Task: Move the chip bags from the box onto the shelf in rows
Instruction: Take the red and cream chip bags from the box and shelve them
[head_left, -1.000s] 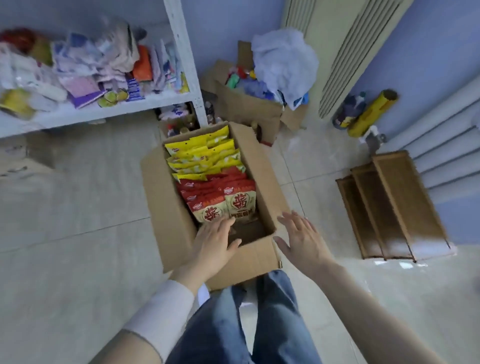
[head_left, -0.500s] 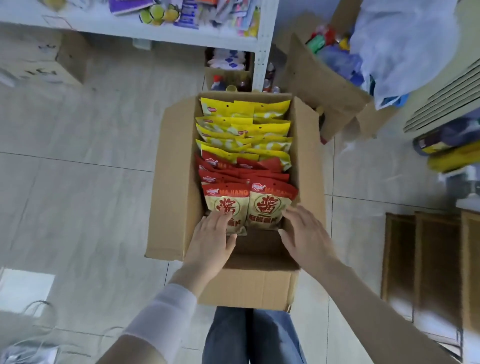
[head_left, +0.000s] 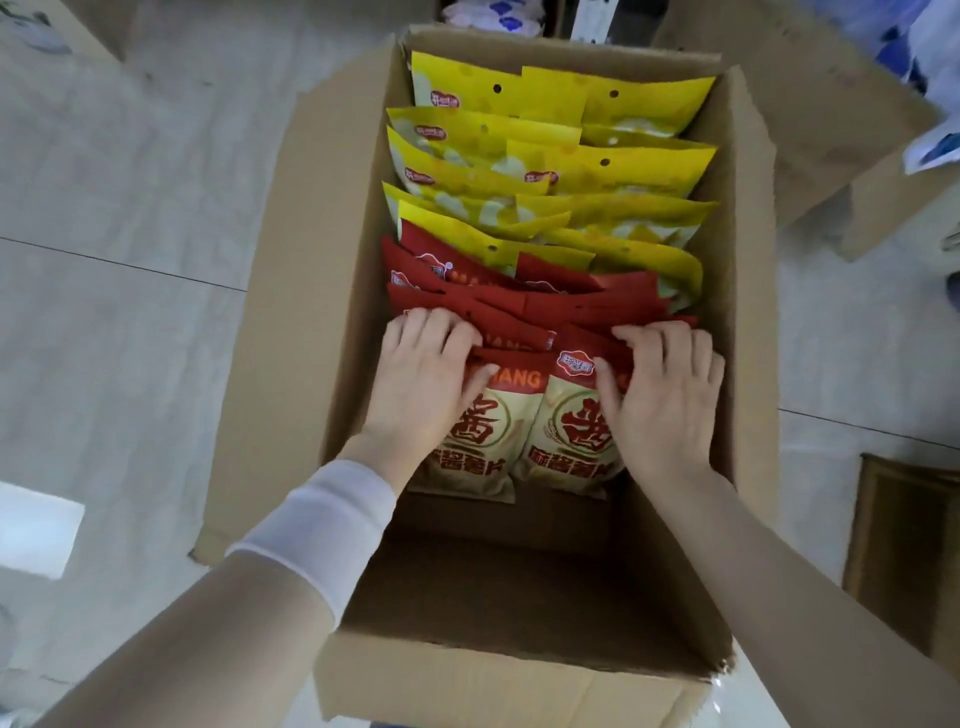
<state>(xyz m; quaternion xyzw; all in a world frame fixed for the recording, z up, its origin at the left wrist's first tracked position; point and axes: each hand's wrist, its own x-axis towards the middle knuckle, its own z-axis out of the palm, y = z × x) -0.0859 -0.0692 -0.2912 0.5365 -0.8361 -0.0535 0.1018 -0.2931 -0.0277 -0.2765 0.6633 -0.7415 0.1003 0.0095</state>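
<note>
An open cardboard box (head_left: 291, 291) on the floor holds two side-by-side rows of upright chip bags. Yellow bags (head_left: 571, 171) fill the far half and red-topped bags (head_left: 519, 306) the middle. My left hand (head_left: 423, 379) grips the top of the nearest left red and cream bag (head_left: 483, 436), fingers curled over its red edge and thumb on the front. My right hand (head_left: 660, 395) grips the nearest right bag (head_left: 566, 441) the same way. The near end of the box is bare cardboard. The shelf is out of view.
A second cardboard box (head_left: 831, 130) stands at the upper right, close to the first box's flap. A wooden frame (head_left: 904, 551) lies on the floor at the right edge. Pale floor tiles (head_left: 130, 338) spread to the left.
The view has dropped closer over the box. Both hands moved forward from the bags' lower fronts and closed over the red top edges of the two nearest bags.
</note>
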